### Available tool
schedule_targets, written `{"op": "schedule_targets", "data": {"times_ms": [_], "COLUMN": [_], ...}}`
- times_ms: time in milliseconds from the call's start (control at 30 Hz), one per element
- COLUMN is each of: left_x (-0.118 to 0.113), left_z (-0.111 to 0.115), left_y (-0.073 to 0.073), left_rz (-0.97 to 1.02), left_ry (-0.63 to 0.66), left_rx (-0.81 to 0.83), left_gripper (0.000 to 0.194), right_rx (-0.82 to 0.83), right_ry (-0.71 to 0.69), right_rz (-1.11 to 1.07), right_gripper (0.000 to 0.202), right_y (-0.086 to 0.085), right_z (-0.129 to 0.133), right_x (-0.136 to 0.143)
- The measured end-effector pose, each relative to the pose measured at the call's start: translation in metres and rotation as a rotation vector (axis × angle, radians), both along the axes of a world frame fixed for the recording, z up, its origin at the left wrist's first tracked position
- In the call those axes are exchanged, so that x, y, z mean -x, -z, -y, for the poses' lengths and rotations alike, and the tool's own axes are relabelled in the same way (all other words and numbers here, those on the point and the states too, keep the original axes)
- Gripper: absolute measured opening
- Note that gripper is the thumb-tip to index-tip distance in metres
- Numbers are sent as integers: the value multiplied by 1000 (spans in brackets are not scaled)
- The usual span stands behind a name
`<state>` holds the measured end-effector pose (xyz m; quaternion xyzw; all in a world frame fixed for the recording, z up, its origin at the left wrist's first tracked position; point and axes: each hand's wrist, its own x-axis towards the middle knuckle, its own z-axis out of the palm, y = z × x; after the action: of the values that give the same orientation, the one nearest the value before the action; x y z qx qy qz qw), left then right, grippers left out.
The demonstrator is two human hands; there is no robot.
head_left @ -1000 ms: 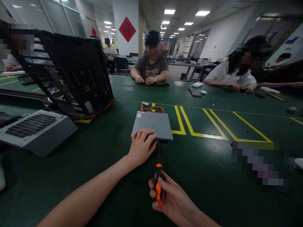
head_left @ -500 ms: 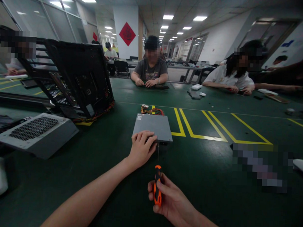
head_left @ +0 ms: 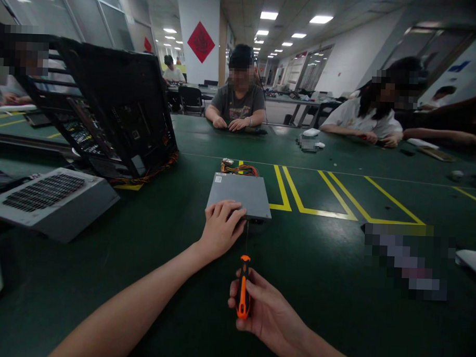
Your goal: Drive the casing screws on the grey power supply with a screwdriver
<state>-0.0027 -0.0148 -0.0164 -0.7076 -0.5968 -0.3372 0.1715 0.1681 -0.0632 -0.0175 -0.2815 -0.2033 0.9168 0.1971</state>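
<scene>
Before me spreads the smooth green worktop [head_left: 316, 285], marked with straight yellow stripes. At ten o'clock a black computer case [head_left: 138, 128] stands tilted, its frame open and angular. Below it, at nine o'clock, lies a metal unit [head_left: 76, 209] with a dark grille of fine mesh. My gray box [head_left: 247, 192] rests on the worktop at twelve o'clock: flat, matt metal, almost rectangular, with a white label [head_left: 219, 179]. My left hand [head_left: 223, 227] lies over its near edge, unclenched, the fingers bent loosely upon the top. My right hand [head_left: 265, 299] grips the orange and black screwdriver [head_left: 243, 293], whose thin shaft points to twelve o'clock; I cannot tell whether its tip touches the box. Thin colored wires [head_left: 242, 170] curl behind the box.
</scene>
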Motion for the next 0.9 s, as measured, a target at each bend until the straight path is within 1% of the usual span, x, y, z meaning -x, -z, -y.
{"op": "schedule_targets", "data": {"times_ms": [67,200,300,500,600,700,800,900], "left_x": [0,-1,-1,-1,-1,0,0,0], "left_z": [0,1,1,1,1,1,1,0], "left_y": [0,-1,-1,-2,-1,-1,0,0], "left_rz": [-1,-1,1,-2,-1,6,6,3], "left_ry": [2,-1,-5,-4,-2,1,5,3], "left_rx": [1,-2,3,12,14,23,19,4], "left_gripper": [19,19,19,19,20,20,20,20], "right_rx": [-33,34,54,-58,-56,-29,42,81], "right_ry": [2,-2,2,57,81,96,94,93], "right_rz": [2,-28,-36,83,106,78,50,7], "right_gripper": [26,23,22,31,30,26,20,23], "right_y": [1,-2,-3,-1,-3,-6,-7,-6], "right_z": [1,-1,-1,4,6,6,3,2], "right_x": [0,-2,-2,-3,-3,-3,-3,-4]}}
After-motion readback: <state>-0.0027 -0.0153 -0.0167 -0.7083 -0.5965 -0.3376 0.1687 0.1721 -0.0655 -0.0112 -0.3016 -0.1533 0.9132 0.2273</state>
